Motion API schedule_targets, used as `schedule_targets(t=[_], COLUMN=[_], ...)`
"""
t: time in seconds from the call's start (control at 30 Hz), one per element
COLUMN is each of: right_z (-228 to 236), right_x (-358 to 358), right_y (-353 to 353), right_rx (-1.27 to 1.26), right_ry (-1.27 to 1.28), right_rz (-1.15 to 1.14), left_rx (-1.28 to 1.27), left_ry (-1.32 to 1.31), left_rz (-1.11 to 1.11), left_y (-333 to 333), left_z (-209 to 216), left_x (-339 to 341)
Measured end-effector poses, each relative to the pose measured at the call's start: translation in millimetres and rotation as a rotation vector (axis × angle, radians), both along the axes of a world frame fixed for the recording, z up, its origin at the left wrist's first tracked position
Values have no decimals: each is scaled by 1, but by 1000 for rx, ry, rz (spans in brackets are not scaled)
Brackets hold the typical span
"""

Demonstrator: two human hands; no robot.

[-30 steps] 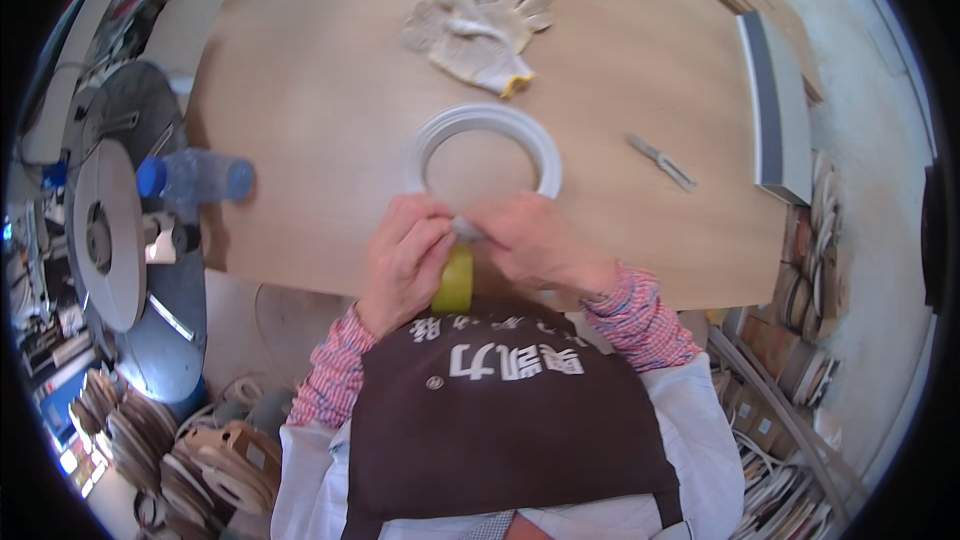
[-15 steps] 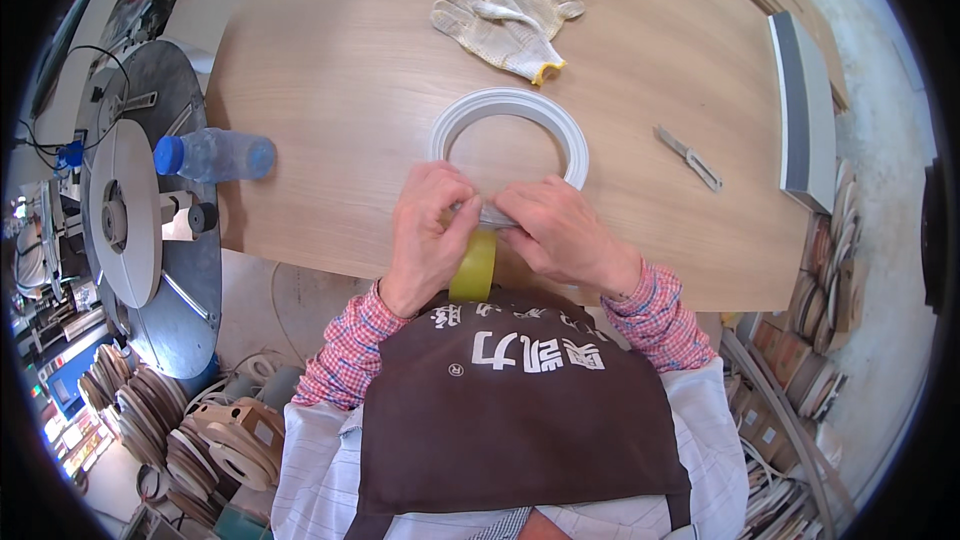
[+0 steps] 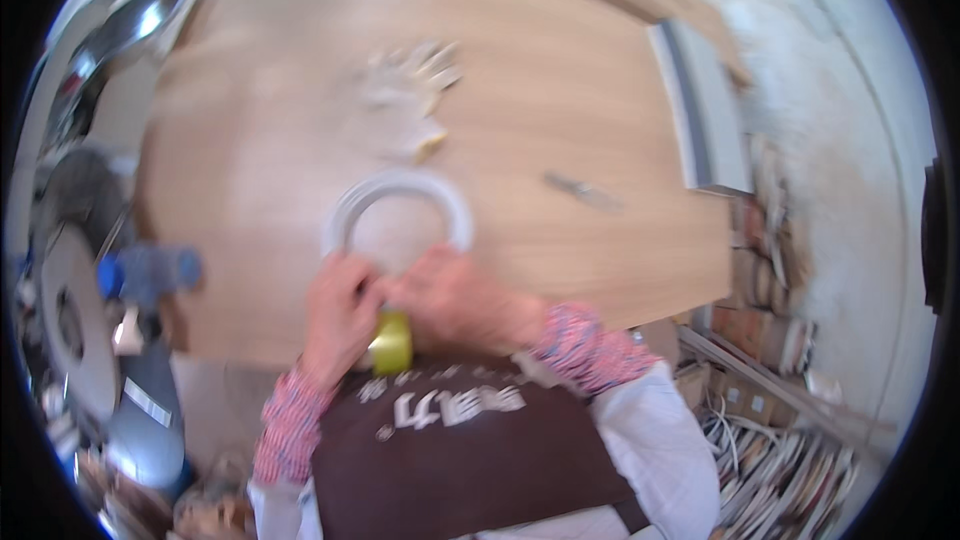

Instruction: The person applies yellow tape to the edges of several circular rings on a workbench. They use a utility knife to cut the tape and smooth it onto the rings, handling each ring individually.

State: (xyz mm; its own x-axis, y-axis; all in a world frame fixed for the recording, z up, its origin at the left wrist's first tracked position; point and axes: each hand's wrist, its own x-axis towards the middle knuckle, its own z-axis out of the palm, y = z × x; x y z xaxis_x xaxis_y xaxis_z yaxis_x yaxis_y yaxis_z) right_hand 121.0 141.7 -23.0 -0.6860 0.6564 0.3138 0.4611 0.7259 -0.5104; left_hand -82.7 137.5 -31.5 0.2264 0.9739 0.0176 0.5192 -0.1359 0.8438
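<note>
I am seeing a yellow-green roll (image 3: pixel 393 345) near, a whitish ring (image 3: pixel 400 182) farther, a pale-brown worktop (image 3: pixel 540 90), and wearing pink-and-blue patterned cuffs (image 3: pixel 598 348) with a dark-brown apron (image 3: pixel 460 475).

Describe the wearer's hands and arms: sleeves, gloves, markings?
Left hand and right hand: both ungloved. Bunched cuffs, small reddish, blue and white pattern, cover the forearms; white sleeves above. Motion blur hides finer detail; no cables or markings discernible.
</note>
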Motion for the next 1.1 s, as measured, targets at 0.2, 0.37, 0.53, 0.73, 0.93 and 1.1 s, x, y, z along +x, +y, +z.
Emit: schedule_targets(t=[0.2,0.37,0.53,0.73,0.93,1.1], right_z=[-4,3,3,8,-6,0], right_x=[5,2,-5,-11,-18,-10], right_y=[-3,-7,-14,-18,-22,-11], right_rx=[177,197,138,100,60,-163], right_ry=[-165,-210,-242,-245,-273,-250], right_rz=[49,38,-16,-96,-154,-101], left_rx=[-49,-49,-74,-80,7,97], left_ry=[28,57,99,135,107,101], left_rz=[-9,-110,-122,-133,-126,-148], left_y=[4,14,16,18,12,14], left_z=[-10,-14,-7,7,-2,-2], left_x=[-8,-15,-16,-12,-11,-7])
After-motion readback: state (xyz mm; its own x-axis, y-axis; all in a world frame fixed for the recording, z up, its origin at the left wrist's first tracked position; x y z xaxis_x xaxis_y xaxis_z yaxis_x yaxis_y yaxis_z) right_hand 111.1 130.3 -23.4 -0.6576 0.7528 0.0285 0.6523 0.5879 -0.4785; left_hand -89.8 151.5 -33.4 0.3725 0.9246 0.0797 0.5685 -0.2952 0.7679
